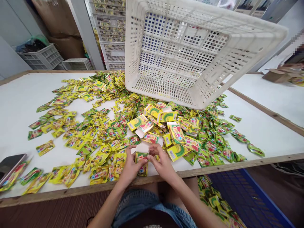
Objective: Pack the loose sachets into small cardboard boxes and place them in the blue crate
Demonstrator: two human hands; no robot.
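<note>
Both my hands meet at the table's front edge around a small open carton (142, 155) with a white flap raised. My left hand (131, 164) grips its left side, thumb across the front. My right hand (161, 160) holds its right side, fingers at the top opening. A green and yellow packet (142, 171) shows just below the carton. Several yellow cartons (176, 152) lie piled behind and right of my hands. Yellow candy packets (101, 158) spread to the left, green ones (211, 146) to the right.
A large white crate (171, 91) is tilted on its side at the back of the table (14, 95). A phone (10, 164) lies at the far left. Below the right front edge are more packets (220, 202) and a blue crate (249, 196). Stacked crates (111, 31) stand behind.
</note>
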